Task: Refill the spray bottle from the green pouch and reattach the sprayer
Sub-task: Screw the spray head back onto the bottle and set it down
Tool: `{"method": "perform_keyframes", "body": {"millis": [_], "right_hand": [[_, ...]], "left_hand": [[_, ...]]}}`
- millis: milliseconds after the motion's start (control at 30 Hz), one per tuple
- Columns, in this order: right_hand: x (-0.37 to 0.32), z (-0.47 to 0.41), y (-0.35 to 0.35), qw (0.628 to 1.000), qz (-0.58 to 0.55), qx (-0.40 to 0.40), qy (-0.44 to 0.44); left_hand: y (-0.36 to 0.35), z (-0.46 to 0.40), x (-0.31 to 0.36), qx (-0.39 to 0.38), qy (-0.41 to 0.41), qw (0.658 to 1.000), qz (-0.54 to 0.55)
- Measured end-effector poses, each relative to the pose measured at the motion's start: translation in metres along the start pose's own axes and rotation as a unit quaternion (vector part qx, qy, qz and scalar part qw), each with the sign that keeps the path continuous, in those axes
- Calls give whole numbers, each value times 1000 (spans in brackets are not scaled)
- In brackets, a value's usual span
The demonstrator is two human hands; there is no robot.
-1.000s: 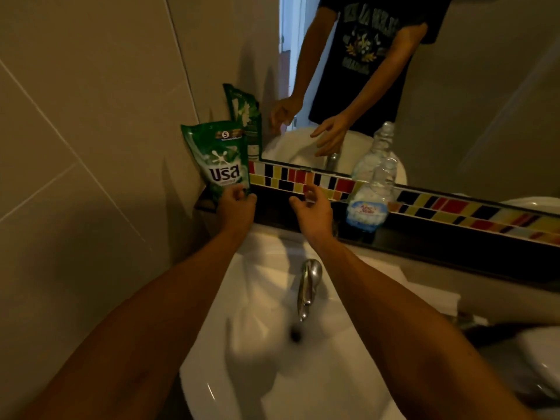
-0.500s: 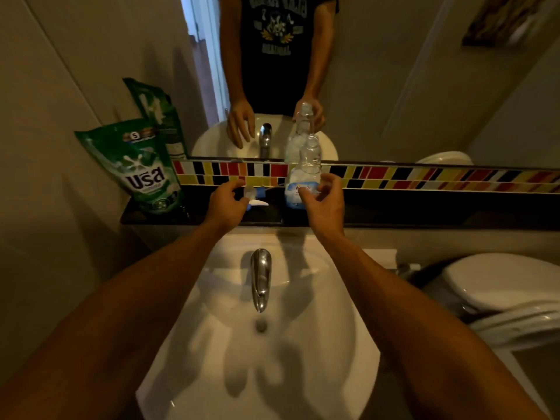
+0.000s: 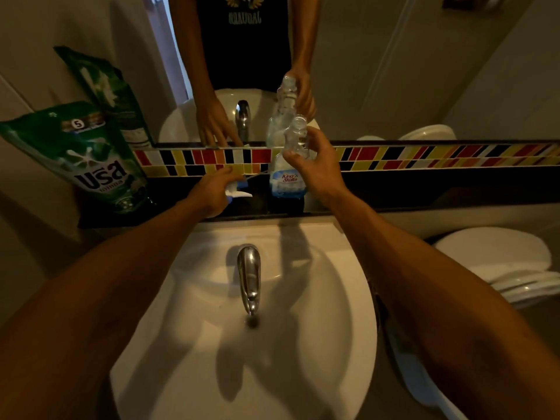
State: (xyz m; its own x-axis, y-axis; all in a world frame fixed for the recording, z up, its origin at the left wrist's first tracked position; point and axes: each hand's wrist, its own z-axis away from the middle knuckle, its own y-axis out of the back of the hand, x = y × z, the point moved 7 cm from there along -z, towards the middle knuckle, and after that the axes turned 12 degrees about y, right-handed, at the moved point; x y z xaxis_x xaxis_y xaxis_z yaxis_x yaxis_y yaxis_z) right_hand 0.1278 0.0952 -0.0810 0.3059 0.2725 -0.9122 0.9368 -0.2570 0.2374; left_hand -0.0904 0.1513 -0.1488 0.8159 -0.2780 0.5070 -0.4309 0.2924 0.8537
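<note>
A clear spray bottle [image 3: 287, 180] with a blue label stands uncapped on the dark ledge [image 3: 394, 189] behind the sink. My right hand [image 3: 318, 166] grips its neck and upper body. My left hand [image 3: 212, 190] lies on the ledge just left of the bottle, closed over the white and blue sprayer head [image 3: 239, 190], whose trigger sticks out to the right. The green pouch [image 3: 88, 159] leans against the wall at the ledge's left end, apart from both hands.
A white sink [image 3: 318, 328] with a chrome tap [image 3: 249, 274] sits below the ledge. A mirror above a coloured tile strip [image 3: 424, 154] reflects the person, bottle and pouch. A white toilet [image 3: 500, 262] stands at the right. A tiled wall closes the left side.
My left hand left the pouch and moved right onto the sprayer head. My right hand reached the bottle and closed around its neck. The view swung to the right and down.
</note>
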Motion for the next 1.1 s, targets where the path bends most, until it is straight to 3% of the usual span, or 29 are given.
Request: {"method": "perform_keyframes", "body": {"millis": [133, 400, 600, 1100], "right_hand": [[7, -8, -4, 1000, -22, -13, -15], [8, -15, 3, 998, -27, -45, -24], [7, -10, 12, 999, -27, -22, -34], [5, 22, 44, 998, 3, 40, -49]], "left_hand": [[-5, 0, -3, 3, -14, 1000, -9], [-15, -2, -11, -10, -21, 982, -189], [-15, 8, -6, 19, -46, 963, -266], [-27, 32, 3, -20, -10, 980, -200]]}}
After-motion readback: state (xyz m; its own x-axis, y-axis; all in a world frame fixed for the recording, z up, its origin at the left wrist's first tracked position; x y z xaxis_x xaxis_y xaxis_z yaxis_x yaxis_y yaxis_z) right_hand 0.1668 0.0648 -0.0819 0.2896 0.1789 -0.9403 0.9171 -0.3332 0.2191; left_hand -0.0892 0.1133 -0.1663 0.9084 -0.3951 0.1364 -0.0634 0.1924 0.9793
